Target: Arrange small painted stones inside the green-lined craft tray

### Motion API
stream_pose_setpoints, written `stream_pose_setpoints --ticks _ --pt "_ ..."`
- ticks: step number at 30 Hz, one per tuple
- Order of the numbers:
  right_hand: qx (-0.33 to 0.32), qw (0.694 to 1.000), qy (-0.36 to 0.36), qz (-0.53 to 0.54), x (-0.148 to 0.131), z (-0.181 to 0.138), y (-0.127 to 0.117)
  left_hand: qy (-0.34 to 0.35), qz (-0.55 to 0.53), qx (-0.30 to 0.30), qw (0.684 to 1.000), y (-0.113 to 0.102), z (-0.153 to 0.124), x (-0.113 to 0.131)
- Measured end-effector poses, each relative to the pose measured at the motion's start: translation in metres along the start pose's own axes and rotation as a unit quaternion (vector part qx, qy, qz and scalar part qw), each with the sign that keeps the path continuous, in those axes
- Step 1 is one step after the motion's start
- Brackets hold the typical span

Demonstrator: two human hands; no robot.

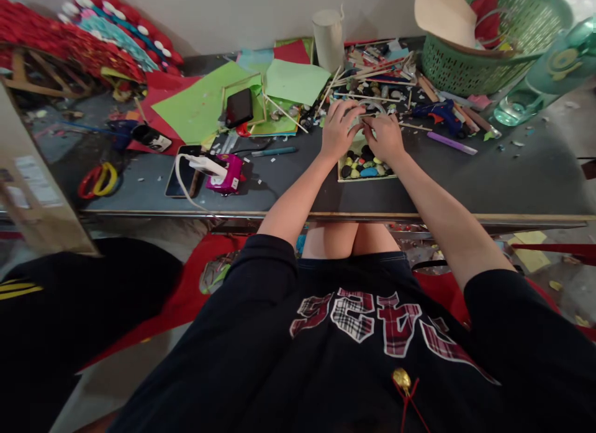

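A shallow framed tray (pixel 365 179) of small coloured stones lies on the dark table in front of me. Black, yellow and green pebbles fill its near part, along with a blue stone (pixel 369 172). Over the tray's left side is my left hand (pixel 339 132), its fingers curved and apart, with nothing visible in them. From the right, my right hand (pixel 385 137) reaches over the far part of the tray. Its thumb and fingertips are pinched together close to the left fingertips; what they hold is too small to make out. Both hands hide the tray's far part.
Behind the hands lie loose pebbles and wooden sticks (pixel 372 79). A blue glue gun (pixel 442 115), purple pen (pixel 451 143), bottle (pixel 540 79) and green basket (pixel 465 67) stand or lie right. Leftward are coloured paper (pixel 200 104), a pink power adapter (pixel 228 175), phone (pixel 179 183) and scissors (pixel 99 180).
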State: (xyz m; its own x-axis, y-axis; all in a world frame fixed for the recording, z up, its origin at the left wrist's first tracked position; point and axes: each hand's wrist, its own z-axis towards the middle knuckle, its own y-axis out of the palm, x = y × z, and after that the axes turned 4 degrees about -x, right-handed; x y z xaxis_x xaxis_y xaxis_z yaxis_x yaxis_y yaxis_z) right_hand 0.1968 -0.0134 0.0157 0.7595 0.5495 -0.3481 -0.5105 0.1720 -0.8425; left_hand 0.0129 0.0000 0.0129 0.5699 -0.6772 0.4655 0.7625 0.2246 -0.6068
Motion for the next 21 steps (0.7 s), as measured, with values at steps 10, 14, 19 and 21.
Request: stream_pose_setpoints --ticks 10,14,19,21 --pt "-0.017 1.0 -0.003 0.003 -0.001 0.0 -0.005 0.013 0.014 -0.033 0.999 0.001 -0.003 -0.013" --pt "-0.009 0.999 -0.014 0.028 0.001 -0.003 -0.007 0.023 0.015 -0.05 0.998 0.002 -0.007 -0.017" --pt "-0.005 1.0 -0.014 0.009 -0.006 -0.007 -0.012 0.049 0.034 -0.046 0.997 -0.001 -0.008 -0.005" --pt "0.004 1.0 -0.012 -0.001 -0.01 -0.009 -0.015 0.061 0.055 -0.05 0.995 -0.002 -0.008 0.001"
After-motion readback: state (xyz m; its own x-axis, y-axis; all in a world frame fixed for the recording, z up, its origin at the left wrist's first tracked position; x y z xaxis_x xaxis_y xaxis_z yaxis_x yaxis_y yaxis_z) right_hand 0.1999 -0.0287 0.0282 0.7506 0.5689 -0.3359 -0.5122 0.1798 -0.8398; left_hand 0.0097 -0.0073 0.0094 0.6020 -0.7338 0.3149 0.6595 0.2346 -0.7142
